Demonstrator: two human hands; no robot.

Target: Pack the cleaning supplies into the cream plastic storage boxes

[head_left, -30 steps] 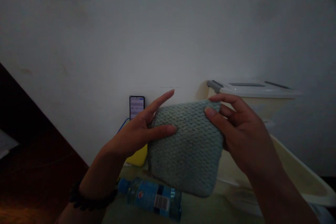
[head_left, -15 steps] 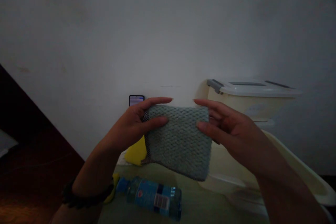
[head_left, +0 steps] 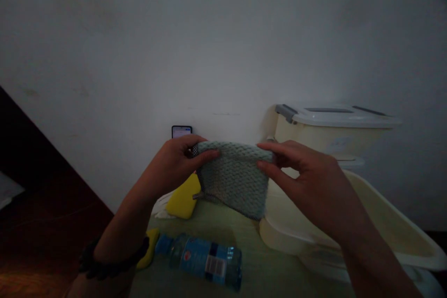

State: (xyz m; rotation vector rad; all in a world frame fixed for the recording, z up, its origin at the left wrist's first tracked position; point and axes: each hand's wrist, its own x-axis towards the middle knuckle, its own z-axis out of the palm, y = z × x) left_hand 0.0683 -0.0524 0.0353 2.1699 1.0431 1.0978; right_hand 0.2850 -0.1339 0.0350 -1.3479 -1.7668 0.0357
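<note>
A pale green woven scrubbing cloth [head_left: 237, 179] with a dark mesh edge hangs above the table, its top edge bent over. My left hand [head_left: 181, 158] pinches its upper left corner between thumb and fingers. At the upper right corner, my right hand [head_left: 296, 167] is closed on it the same way. Behind the cloth's left side lies a yellow sponge [head_left: 183, 198] beside some white material. Below it, a clear bottle with a blue label [head_left: 202, 260] rests on its side, its blue cap toward my left wrist.
A cream tub [head_left: 286, 223] stands right of the cloth, partly behind my right forearm. Beyond it is a lidded cream box [head_left: 335, 135] against the wall. A phone [head_left: 181, 131] leans upright at the wall. Another yellow piece [head_left: 151, 247] lies near the bottle cap on the greenish table [head_left: 244, 228].
The cloth's top edge has been folded over, so it hangs shorter, with its lower edge higher. My fingers, earlier spread along the top, have closed down on the corners.
</note>
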